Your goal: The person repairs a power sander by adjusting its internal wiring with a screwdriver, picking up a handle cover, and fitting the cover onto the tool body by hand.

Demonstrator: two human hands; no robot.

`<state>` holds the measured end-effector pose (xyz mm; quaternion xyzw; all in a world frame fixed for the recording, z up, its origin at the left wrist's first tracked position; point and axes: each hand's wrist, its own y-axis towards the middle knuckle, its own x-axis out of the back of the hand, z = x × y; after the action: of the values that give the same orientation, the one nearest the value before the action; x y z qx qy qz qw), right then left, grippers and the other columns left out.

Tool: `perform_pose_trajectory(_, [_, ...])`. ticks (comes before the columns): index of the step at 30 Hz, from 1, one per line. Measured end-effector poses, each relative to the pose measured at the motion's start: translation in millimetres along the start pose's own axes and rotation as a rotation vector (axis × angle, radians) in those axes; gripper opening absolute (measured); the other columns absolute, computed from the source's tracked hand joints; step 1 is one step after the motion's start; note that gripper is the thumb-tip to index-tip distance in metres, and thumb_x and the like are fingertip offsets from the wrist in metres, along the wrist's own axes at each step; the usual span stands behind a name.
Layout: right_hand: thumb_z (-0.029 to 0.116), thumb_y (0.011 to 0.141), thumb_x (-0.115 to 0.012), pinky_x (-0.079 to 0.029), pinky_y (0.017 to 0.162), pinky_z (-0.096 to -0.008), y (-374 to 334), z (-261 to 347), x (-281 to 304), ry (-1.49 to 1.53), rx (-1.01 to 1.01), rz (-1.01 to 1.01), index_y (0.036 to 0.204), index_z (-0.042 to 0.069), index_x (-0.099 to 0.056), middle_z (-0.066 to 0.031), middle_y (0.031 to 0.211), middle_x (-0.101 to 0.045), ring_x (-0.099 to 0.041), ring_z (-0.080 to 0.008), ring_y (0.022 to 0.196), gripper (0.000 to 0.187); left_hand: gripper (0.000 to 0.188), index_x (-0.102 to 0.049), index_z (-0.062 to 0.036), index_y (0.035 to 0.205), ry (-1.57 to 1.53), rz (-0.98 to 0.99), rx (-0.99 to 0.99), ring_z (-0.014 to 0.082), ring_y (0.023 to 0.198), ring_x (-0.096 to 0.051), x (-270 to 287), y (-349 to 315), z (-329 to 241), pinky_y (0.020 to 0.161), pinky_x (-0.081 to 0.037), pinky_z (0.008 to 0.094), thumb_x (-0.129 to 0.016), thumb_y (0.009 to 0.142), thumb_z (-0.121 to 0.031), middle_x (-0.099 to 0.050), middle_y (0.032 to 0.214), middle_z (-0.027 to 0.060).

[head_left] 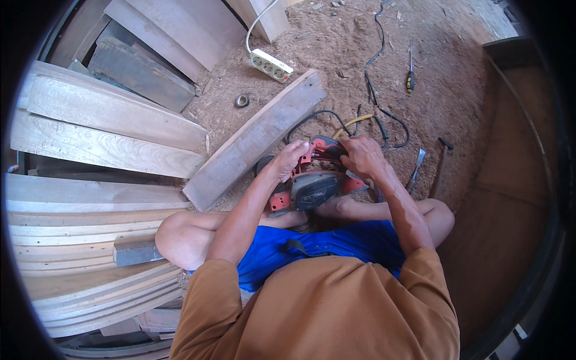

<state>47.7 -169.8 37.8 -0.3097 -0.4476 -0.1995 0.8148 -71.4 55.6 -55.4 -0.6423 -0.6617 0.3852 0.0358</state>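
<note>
A red and black electric planer [316, 191] rests in my lap, above my crossed legs. My left hand [290, 160] grips the left part of its red housing, thumb on top. My right hand [362, 155] is closed at the handle end, where the cord comes in; its fingertips are partly hidden. From there a black cord with a yellow stretch [354, 123] runs out across the ground. Just beyond my left hand lies a thick wooden plank [255, 135].
Sawdust covers the ground. A white power strip [271, 65], a tape roll [242, 101], and a screwdriver [410, 82] lie farther off. Right of my knee are a chisel [416, 172] and a hammer [442, 165]. Boards [108, 147] are stacked left; a brown panel [510, 198] stands right.
</note>
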Motion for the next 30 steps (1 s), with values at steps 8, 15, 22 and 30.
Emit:
perform_pose_trajectory(8, [0.017,0.085,-0.071,-0.057,0.091,-0.0487,3.9,-14.2,9.2,0.231,-0.023,0.108,0.128,0.003,-0.069,-0.0249,0.105,-0.075,-0.073,-0.0399,0.101,0.045,0.034,-0.06,-0.0055,0.128,-0.005,0.037,0.007,0.0113,0.088,-0.067,11.8,7.4,8.0,0.074,-0.061,0.0315,-0.057,0.11,-0.034,-0.067,0.108,0.0052])
perform_pose_trajectory(15, [0.015,0.092,-0.063,-0.057,0.09,-0.0463,5.0,-44.4,8.3,0.436,-0.105,0.028,0.135,-0.002,-0.066,-0.0257,0.106,-0.076,-0.075,-0.0383,0.097,0.046,0.034,-0.06,-0.005,0.129,-0.02,0.031,0.032,0.0113,0.082,-0.067,7.0,11.1,8.9,0.071,-0.062,0.0309,-0.054,0.11,-0.033,-0.068,0.104,0.0053])
perform_pose_trajectory(22, [0.017,0.093,-0.063,-0.055,0.094,-0.0459,-5.7,-53.1,11.7,0.469,-0.138,-0.063,0.132,-0.005,-0.067,-0.027,0.113,-0.075,-0.074,-0.0371,0.106,0.045,0.036,-0.059,-0.0057,0.133,0.014,0.035,0.038,0.0112,0.083,-0.068,14.7,8.2,9.1,0.072,-0.062,0.0284,-0.054,0.111,-0.034,-0.068,0.109,0.0055])
perform_pose_trajectory(30, [0.019,0.098,-0.067,-0.055,0.099,-0.0411,-7.4,-60.7,3.5,0.454,-0.148,0.032,0.136,-0.002,-0.066,-0.0218,0.123,-0.074,-0.072,-0.0296,0.114,0.043,0.038,-0.06,-0.0073,0.133,0.012,0.035,0.024,0.0099,0.081,-0.067,9.5,7.4,6.6,0.07,-0.061,0.0275,-0.055,0.11,-0.038,-0.067,0.104,0.0039])
